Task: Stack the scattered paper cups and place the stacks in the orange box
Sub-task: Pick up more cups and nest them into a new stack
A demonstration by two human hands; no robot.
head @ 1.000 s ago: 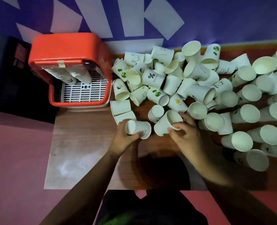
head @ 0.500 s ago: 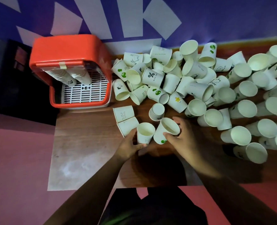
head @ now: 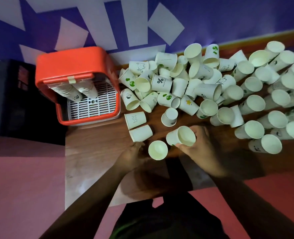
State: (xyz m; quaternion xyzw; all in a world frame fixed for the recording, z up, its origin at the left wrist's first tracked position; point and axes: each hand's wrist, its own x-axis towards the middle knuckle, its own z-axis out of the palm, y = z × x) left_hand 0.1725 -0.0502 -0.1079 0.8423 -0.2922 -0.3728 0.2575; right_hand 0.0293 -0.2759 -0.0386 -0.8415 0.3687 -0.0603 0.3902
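Many white paper cups [head: 211, 87] with small prints lie scattered at the right. The orange plastic box [head: 73, 62] at the left holds two leaning cup stacks [head: 84, 90]. In front, a plain cup [head: 158, 150] faces mouth up and a green-marked cup [head: 180, 138] tilts just beside it.

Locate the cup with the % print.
Head view, upper centre, left of the middle: the % cup lies on its side, right of the orange box and just above the green-spotted cup.
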